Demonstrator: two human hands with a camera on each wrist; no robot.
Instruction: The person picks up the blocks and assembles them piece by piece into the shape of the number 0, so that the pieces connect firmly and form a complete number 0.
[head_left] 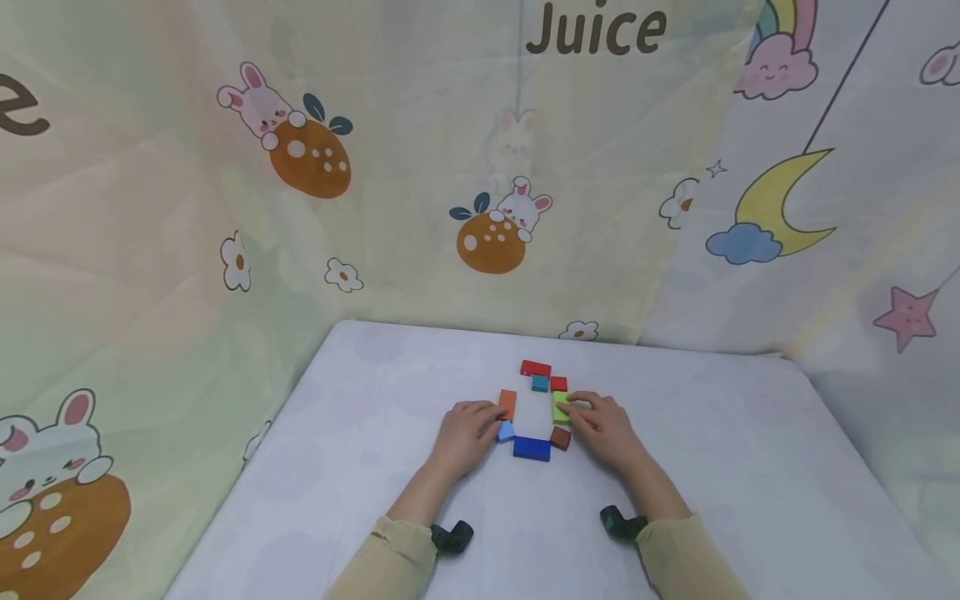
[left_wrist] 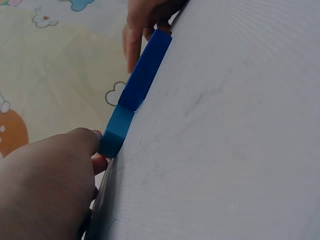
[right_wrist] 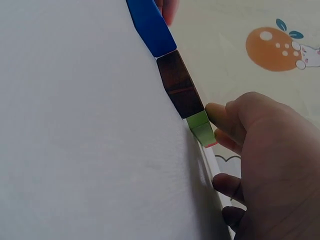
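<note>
Several coloured toy blocks form a ring on the table. My left hand (head_left: 467, 433) is at its left side, fingertips touching the orange block (head_left: 507, 403) and lying close by the light blue block (head_left: 506, 432). On the other side my right hand (head_left: 606, 427) rests its fingertips against the green block (head_left: 561, 408). The dark blue block (head_left: 532, 449) and the brown block (head_left: 561, 438) make up the near side. At the far side are a long red block (head_left: 536, 367), a teal block (head_left: 540, 383) and a small red block (head_left: 558, 383). The fingers' undersides are hidden.
A white-covered table (head_left: 315, 500) carries the blocks, its far edge close to a printed cloth backdrop (head_left: 405, 250). Dark wrist devices (head_left: 453, 538) sit at both sleeve cuffs.
</note>
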